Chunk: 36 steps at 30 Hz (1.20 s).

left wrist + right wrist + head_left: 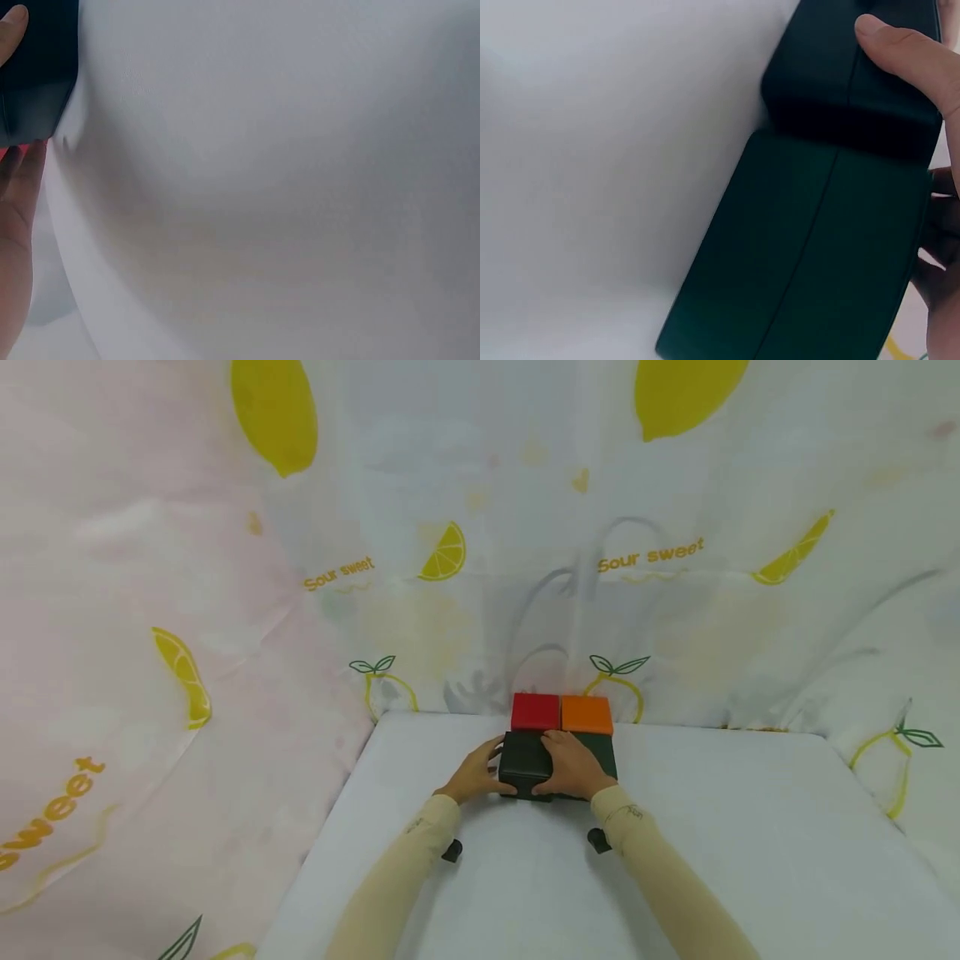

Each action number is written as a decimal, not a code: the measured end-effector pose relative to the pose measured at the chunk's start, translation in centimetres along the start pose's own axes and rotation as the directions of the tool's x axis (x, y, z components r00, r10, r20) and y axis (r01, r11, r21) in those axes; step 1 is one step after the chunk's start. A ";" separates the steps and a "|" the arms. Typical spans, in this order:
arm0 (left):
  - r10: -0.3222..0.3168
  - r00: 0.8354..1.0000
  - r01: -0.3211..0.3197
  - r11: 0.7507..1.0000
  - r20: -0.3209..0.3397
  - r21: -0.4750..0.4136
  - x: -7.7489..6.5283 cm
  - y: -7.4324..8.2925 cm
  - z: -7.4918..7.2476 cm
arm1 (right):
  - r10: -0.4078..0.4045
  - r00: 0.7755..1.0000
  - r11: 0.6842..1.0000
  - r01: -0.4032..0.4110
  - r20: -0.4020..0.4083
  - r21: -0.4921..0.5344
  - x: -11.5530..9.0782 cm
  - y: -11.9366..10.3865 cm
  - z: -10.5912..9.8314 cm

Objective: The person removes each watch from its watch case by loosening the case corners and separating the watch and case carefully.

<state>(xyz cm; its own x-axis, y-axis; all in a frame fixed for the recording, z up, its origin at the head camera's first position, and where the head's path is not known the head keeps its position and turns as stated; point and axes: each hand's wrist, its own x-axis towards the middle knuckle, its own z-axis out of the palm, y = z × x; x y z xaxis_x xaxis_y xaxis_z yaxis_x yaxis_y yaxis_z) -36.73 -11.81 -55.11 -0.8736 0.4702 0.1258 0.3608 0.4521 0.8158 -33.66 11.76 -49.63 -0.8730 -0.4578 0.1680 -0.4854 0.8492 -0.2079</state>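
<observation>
White desk [712,835] beneath, your left hand [476,774] and right hand [577,767] curl round a smooth black rectangular box [523,756], likely stiff; pinch front-to-back.

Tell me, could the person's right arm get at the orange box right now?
Probably not straight away: its grip is busy holding the black box. Otherwise the way looks free: the orange box lies just beyond, its top uncovered.

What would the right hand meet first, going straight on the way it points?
The right hand would first meet the black box it grips; beyond that, the red box seems next, though depth is hard to judge.
</observation>
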 end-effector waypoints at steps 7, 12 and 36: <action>-0.005 1.000 0.004 0.998 0.008 0.063 -1.0 -0.1 -1.1 | -0.009 1.000 1.000 0.008 0.009 0.026 0.5 -1.5 0.2; -0.021 1.000 0.020 0.996 0.004 0.083 -1.7 0.0 -2.4 | -0.037 0.999 0.999 0.036 0.017 0.016 1.5 -2.6 0.5; -0.101 0.994 0.104 0.989 -0.031 0.102 -7.4 -2.3 -8.1 | -0.138 0.990 0.990 0.138 -0.003 0.040 4.9 -9.2 2.6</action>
<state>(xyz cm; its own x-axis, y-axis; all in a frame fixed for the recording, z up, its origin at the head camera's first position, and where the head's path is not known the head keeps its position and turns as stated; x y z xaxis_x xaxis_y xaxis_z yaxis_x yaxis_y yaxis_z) -33.75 -22.43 -53.34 -0.9152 0.3985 0.0597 0.2995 0.5738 0.7623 -33.56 1.01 -49.40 -0.7975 -0.5698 0.1983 -0.6028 0.7666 -0.2214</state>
